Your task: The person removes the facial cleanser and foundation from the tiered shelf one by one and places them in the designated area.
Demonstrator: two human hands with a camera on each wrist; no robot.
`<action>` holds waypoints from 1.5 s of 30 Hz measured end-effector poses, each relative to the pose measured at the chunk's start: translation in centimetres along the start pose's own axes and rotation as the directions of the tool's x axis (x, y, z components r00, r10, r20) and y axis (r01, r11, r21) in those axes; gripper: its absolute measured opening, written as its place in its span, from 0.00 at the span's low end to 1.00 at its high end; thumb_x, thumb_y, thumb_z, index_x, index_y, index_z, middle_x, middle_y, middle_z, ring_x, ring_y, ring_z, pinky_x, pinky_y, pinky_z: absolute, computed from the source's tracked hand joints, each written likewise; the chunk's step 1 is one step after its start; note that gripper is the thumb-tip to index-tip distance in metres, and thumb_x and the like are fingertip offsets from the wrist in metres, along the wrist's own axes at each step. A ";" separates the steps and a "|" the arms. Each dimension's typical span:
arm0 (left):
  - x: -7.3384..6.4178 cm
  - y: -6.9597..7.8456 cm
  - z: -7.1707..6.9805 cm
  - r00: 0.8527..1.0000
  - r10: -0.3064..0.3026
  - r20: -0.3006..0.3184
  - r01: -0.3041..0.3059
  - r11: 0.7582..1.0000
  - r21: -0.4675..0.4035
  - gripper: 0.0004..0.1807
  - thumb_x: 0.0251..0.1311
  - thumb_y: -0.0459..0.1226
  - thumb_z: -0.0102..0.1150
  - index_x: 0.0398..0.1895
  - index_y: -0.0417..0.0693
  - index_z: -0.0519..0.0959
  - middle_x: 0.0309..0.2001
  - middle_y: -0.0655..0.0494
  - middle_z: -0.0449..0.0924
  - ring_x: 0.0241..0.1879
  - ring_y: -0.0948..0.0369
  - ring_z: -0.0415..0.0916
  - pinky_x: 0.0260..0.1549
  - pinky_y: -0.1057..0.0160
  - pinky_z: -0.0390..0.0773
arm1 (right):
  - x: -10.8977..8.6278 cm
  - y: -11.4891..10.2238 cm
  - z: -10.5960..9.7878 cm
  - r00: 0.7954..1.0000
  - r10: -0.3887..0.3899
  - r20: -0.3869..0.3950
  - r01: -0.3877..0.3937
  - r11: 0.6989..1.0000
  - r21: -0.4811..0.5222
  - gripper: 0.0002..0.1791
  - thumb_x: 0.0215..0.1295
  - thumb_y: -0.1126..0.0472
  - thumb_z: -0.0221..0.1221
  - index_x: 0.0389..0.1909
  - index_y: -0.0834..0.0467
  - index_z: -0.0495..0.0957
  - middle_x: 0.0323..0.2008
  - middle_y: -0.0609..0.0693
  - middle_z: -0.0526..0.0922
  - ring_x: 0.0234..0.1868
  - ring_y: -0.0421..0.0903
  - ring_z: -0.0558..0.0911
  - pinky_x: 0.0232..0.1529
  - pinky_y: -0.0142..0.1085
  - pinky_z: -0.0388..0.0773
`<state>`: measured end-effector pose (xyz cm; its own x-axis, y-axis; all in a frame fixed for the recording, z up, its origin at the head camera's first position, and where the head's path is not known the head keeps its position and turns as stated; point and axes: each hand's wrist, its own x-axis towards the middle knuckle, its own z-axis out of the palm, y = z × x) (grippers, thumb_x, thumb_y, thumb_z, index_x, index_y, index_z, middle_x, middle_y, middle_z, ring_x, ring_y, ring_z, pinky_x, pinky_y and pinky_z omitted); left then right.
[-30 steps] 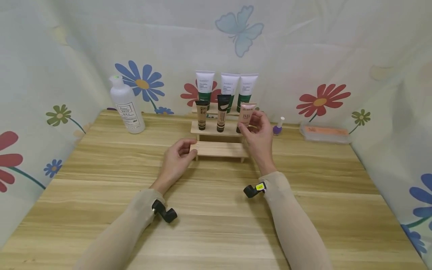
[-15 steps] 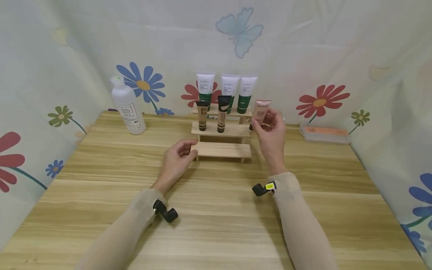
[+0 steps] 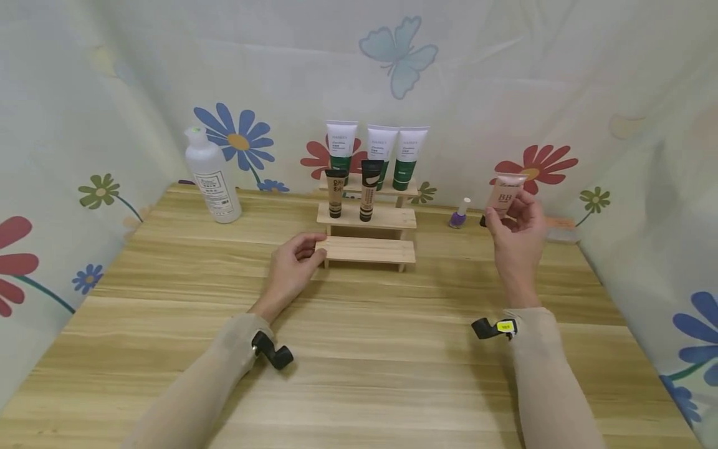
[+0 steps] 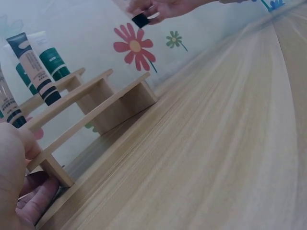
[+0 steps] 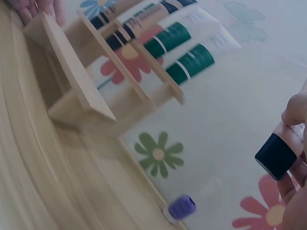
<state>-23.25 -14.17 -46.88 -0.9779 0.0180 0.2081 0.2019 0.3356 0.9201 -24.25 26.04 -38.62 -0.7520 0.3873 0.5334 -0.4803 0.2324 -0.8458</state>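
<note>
My right hand (image 3: 520, 249) pinches a pink BB cream tube (image 3: 505, 196), black cap down, raised above the table at the right. In the right wrist view its black cap (image 5: 276, 155) pokes out below the fingers. My left hand (image 3: 293, 268) grips the left end of the lowest step of a three-tier wooden display stand (image 3: 367, 249); the left wrist view shows fingers around the stand's end leg (image 4: 56, 170). Two beige tubes with black caps, one on the left (image 3: 335, 194) and one mid-step (image 3: 368, 192), stand on the middle step. White-and-green tubes (image 3: 408, 159) fill the top step.
A purple nail polish bottle (image 3: 458, 215) stands between the stand and my right hand. Behind that hand lies a flat clear box with an orange strip (image 3: 561, 222). A white pump bottle (image 3: 213, 181) stands at the back left. Flowered cloth (image 3: 471, 75) backs the wooden table (image 3: 359, 362).
My right hand has lifted the BB cream tube off the right end of the middle step and carried it right, past the nail polish. My left hand stays on the stand.
</note>
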 end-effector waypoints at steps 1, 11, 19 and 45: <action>0.0 0.0 0.0 1.000 -0.002 0.002 0.002 1.000 0.000 0.16 0.78 0.40 0.68 0.64 0.53 0.87 0.60 0.52 0.87 0.57 0.55 0.86 0.56 0.61 0.85 | 0.0 -0.1 -0.6 1.000 0.012 -0.015 -0.012 1.000 -0.011 0.23 0.72 0.67 0.72 0.66 0.54 0.83 0.52 0.46 0.85 0.51 0.45 0.84 0.52 0.31 0.81; 0.1 -0.2 0.0 1.000 -0.002 0.004 0.002 1.000 0.010 0.15 0.80 0.40 0.66 0.64 0.54 0.86 0.57 0.52 0.87 0.55 0.55 0.85 0.53 0.65 0.84 | 0.1 1.3 -6.4 0.994 0.045 -0.097 -0.051 0.997 -0.066 0.24 0.71 0.70 0.72 0.66 0.57 0.84 0.50 0.46 0.85 0.47 0.42 0.82 0.47 0.26 0.79; 0.1 -0.4 0.1 1.000 -0.002 0.017 0.003 1.000 -0.009 0.15 0.79 0.39 0.66 0.64 0.53 0.86 0.56 0.51 0.86 0.54 0.55 0.84 0.49 0.71 0.83 | -0.8 3.1 -10.4 0.987 0.123 -0.108 -0.139 0.977 -0.163 0.25 0.73 0.70 0.70 0.68 0.56 0.83 0.50 0.43 0.84 0.49 0.40 0.81 0.47 0.24 0.77; 0.1 -0.3 0.1 1.000 0.003 0.010 -0.003 1.000 0.004 0.14 0.79 0.40 0.66 0.64 0.54 0.86 0.57 0.52 0.86 0.56 0.56 0.85 0.54 0.64 0.85 | -1.7 8.2 -15.0 0.954 0.279 -0.112 -0.300 0.861 -0.410 0.26 0.72 0.63 0.74 0.70 0.54 0.86 0.43 0.32 0.82 0.45 0.34 0.79 0.44 0.17 0.76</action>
<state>-23.38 -14.20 -47.13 -0.9779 0.0287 0.2073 0.2046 0.3393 0.9182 -20.16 40.72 -46.62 -0.8005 0.5345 0.2713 -0.0027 0.4494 -0.8933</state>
